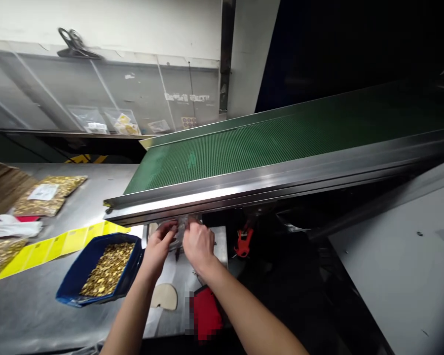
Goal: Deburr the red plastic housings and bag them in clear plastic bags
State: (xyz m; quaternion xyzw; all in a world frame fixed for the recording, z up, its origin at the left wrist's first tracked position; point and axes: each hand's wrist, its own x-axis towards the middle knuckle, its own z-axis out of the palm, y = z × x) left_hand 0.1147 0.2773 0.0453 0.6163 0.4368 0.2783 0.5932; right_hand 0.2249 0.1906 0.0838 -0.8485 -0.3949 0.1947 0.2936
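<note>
Below the near edge of the conveyor, my two hands are close together over the table. A clear plastic bag (180, 230) shows between them, partly covered by my fingers. My left hand (160, 244) is closed, pinching the bag's left side with thumb and fingers. On the other side, my right hand (200, 242) has its fingers curled around the bag's right edge; their tips are partly hidden. Left of my left forearm, a blue bin (74, 276) holds many small gold-coloured metal pieces (109, 268). A beige flat piece (165, 297) lies nearer to me.
A green conveyor belt (222, 153) with a metal side rail (244, 182) slopes up to the right. On the left lie a filled bag (52, 195), a white glove (15, 228) and a yellow label strip (59, 245). An orange-red tool (243, 241) hangs right of my hands.
</note>
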